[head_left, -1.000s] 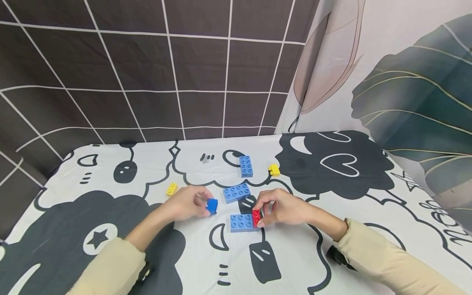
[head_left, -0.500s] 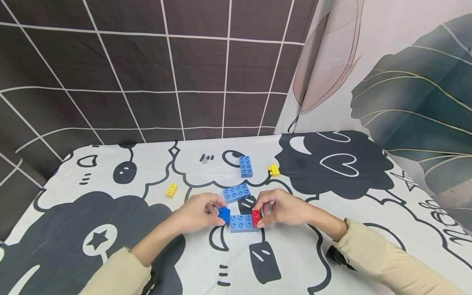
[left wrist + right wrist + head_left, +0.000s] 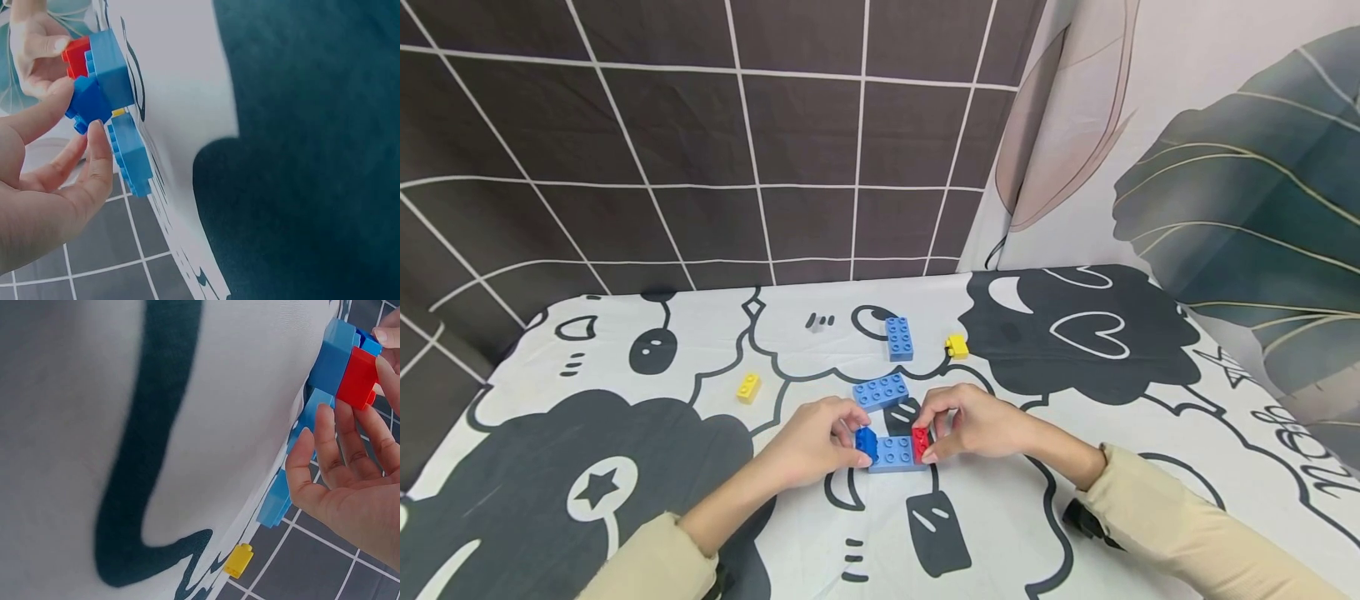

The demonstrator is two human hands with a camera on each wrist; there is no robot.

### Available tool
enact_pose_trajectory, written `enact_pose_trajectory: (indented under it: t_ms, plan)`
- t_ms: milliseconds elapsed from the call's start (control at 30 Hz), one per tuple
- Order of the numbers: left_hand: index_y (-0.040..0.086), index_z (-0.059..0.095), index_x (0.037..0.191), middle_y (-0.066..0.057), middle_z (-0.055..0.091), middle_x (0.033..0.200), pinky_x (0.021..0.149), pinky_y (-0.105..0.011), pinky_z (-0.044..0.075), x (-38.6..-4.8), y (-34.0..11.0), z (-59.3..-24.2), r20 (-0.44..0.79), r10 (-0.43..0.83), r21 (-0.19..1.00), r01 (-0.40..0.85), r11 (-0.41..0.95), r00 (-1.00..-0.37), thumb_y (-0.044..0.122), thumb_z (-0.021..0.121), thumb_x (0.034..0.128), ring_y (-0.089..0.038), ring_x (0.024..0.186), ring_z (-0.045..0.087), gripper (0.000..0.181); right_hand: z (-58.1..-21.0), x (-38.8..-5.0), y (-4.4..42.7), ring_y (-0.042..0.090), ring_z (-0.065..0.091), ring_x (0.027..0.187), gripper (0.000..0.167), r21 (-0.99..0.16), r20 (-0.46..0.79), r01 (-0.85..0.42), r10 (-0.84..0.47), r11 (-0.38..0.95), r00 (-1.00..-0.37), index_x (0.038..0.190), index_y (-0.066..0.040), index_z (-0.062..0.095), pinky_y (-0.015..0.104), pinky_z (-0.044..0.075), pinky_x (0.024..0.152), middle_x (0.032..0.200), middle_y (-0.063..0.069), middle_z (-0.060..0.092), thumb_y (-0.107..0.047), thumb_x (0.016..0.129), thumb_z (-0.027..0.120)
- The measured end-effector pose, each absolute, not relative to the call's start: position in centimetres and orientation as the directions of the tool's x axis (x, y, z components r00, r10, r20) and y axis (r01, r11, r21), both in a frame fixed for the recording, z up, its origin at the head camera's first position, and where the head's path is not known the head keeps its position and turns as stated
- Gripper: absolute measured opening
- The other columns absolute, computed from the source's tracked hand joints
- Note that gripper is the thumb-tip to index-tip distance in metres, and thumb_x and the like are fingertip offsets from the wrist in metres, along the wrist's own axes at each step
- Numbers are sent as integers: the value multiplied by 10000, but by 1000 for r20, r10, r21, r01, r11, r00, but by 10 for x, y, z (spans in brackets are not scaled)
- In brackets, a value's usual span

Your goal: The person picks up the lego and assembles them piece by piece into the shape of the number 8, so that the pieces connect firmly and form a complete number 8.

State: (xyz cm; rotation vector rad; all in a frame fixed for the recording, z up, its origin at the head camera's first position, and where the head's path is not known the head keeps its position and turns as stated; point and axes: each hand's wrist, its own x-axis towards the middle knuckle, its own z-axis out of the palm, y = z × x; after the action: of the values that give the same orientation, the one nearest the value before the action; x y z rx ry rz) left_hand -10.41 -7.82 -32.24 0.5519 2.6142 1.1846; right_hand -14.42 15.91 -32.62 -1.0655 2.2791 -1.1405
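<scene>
- One near light blue brick [image 3: 893, 454] lies crosswise on the patterned surface [image 3: 1007, 500], studs up, between the two hands.
- One middle light blue brick [image 3: 880, 392] lies just beyond it, slanted, its right end farther from the person.
- One far light blue brick [image 3: 899, 338] lies farthest back, its long side running away from the person. That makes three light blue.
- One red brick [image 3: 920, 445] sits on the right end of the near light blue brick.
- One dark blue brick [image 3: 867, 444] is at the left end of the near light blue brick, tilted; whether it is pressed home cannot be told.
- Two yellow bricks: a left yellow brick [image 3: 748, 387] apart on the left, a right yellow brick [image 3: 957, 347] right of the far light blue brick. Seven bricks in all.
- The left hand [image 3: 815, 440] pinches the dark blue brick between thumb and fingers, reaching in from the lower left.
- The right hand [image 3: 979, 423] pinches the red brick with thumb and fingertips, its other fingers fanned in the right wrist view; it reaches in from the lower right.
- Both forearms angle inward, in beige sleeves [image 3: 1187, 529].
</scene>
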Motion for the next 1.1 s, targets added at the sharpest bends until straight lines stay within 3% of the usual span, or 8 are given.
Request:
enact_pose_trajectory:
  t_ms: [1100]
  plan:
    - [27,623,894,6,543,773,636,-225,456,-105,-68,-326,1,432,787,267,556,-902,84,797,678,-117,695,538,282,-326,-145,160,118,543,690,224,-801,-7,-456,-767,388,-641,890,-62,673,254,458,584,810,-40,595,-89,695,780]
